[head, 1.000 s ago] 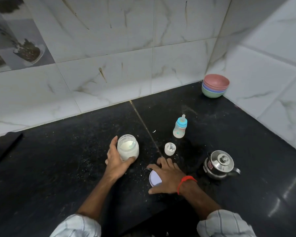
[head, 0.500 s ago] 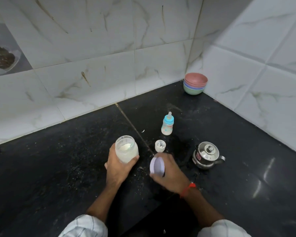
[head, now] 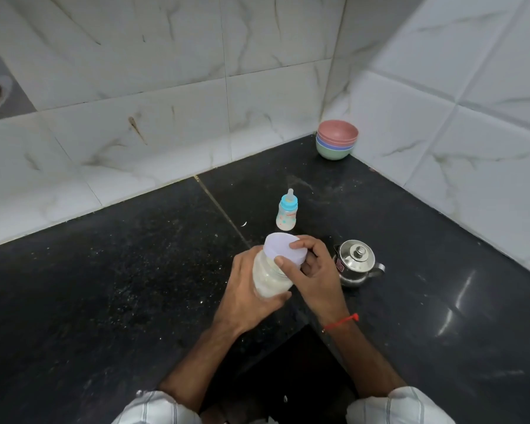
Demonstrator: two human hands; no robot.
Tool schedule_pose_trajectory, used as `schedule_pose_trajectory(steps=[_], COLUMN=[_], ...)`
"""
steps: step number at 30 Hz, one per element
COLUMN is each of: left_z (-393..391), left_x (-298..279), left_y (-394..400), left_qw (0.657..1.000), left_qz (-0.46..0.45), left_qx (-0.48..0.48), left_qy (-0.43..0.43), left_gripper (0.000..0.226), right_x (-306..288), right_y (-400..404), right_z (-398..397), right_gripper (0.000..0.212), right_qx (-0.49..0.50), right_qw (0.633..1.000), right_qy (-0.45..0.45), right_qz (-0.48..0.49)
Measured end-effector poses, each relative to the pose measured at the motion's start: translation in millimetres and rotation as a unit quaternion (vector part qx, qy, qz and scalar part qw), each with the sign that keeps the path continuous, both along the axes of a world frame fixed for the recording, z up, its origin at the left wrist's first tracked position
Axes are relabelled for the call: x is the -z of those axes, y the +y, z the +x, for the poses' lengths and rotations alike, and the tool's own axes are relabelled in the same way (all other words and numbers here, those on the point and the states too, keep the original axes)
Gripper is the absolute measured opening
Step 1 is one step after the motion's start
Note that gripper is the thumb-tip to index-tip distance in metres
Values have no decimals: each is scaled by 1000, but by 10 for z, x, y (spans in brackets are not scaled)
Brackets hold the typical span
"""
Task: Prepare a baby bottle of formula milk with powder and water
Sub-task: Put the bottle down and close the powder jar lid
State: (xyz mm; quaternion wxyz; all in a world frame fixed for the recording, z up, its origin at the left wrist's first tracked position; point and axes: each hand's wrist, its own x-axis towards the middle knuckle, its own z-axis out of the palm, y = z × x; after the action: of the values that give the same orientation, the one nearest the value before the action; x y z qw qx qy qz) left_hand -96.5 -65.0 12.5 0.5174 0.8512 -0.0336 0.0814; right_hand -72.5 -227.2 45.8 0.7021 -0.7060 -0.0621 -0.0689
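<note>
Lavender lid (head: pixel 284 248): sits on the powder jar (head: pixel 270 278), pinched at its rim by the right hand (head: pixel 314 270).
Left hand (head: pixel 245 289): wrapped round the clear jar, holding it above the black counter (head: pixel 104 286).
Baby bottle (head: pixel 286 214): upright on the counter, just beyond the hands, blue collar and teat on.
Steel kettle (head: pixel 356 262): lidded, just right of the right hand.
Stacked bowls (head: pixel 337 143): in the far corner.

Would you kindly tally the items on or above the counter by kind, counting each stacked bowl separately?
Bowls: 4, stacked in the corner (pink, two blue-purple rims, green)
Baby bottle: 1, upright
Powder jar: 1, held in the left hand
Jar lid: 1, on the jar mouth, pinched by the right hand
Steel kettle: 1
Total: 8
</note>
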Motion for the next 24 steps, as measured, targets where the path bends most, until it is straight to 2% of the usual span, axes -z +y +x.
schedule_pose_trajectory(steps=[13,20,24], left_z=[-19,-44,-72], left_x=[-185,-174,-160], left_y=[-49,-79,-84], left_qw=[1000,998,997], left_qz=[-11,-37,-30], left_qx=[15,34,33], left_qy=[19,47,58], left_gripper=[100,98,97], right_x=[-102,-49,-56], right_y=[-253,-324,-362], right_z=[-53,-76,-71], right_gripper=[38,39,39], right_qx=[-42,-65,-78], right_qw=[987,993,986], right_qy=[-69,-56,-66], right_qz=[-141,-83,-132])
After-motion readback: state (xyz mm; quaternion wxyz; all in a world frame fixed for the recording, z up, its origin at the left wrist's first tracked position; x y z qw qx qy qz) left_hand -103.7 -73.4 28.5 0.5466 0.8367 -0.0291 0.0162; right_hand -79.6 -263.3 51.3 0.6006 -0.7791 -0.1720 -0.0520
